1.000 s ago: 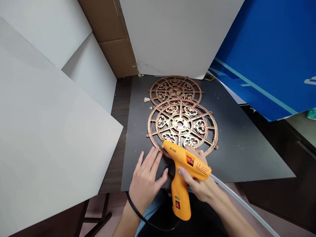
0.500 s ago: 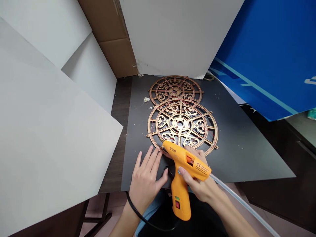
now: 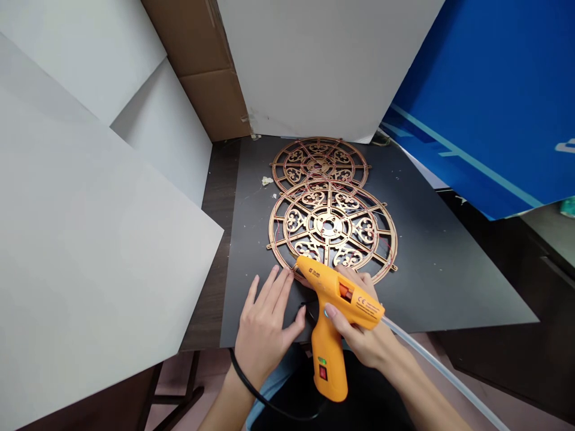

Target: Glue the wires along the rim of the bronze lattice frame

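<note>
My right hand [image 3: 359, 323] grips a yellow hot glue gun [image 3: 330, 359], its thumb on the side and its other fingers mostly hidden behind the body. The nozzle points left at the near rim of a round wooden openwork panel [image 3: 329, 203]. A long clear glue stick [image 3: 440, 365] sticks out of the gun's back end. My left hand [image 3: 265, 323] lies with fingers stretched out, the fingertips at the panel's near-left rim beside the nozzle. Thin red wires run over the panel. A second, similar round panel [image 3: 287, 149] lies behind, partly overlapped by the nearer one.
A dark grey board [image 3: 449, 287] covers the tabletop. White panels [image 3: 112, 239] stand at the left, a brown cardboard box [image 3: 211, 102] and a white sheet [image 3: 323, 66] at the back, a blue panel [image 3: 494, 108] at the right. A black cord [image 3: 245, 380] crosses my left wrist.
Hardly anything differs. Both hands and the glue gun hold the same place at the panel's near rim.
</note>
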A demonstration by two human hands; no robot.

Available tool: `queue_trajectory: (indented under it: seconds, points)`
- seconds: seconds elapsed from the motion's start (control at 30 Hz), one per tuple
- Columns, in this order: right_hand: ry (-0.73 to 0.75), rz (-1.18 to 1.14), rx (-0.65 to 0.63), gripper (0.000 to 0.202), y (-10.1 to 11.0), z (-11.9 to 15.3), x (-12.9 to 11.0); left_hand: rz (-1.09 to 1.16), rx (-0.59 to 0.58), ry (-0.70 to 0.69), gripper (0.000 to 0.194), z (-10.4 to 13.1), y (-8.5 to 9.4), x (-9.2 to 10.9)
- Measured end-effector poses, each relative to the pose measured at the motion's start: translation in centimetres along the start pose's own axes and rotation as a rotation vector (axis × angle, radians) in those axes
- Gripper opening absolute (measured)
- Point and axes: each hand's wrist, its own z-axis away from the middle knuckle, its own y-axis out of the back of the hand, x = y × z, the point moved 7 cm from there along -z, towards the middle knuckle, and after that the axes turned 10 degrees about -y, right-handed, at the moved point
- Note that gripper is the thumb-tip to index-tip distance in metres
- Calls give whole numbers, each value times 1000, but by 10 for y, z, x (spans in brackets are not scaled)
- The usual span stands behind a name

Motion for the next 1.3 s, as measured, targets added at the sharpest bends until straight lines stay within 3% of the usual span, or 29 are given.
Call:
queue_trajectory:
  seconds: [1.3]
  points:
    - [-14, -7, 11, 17, 2, -1, -1, -144, -36, -90, 48, -7, 8, 8]
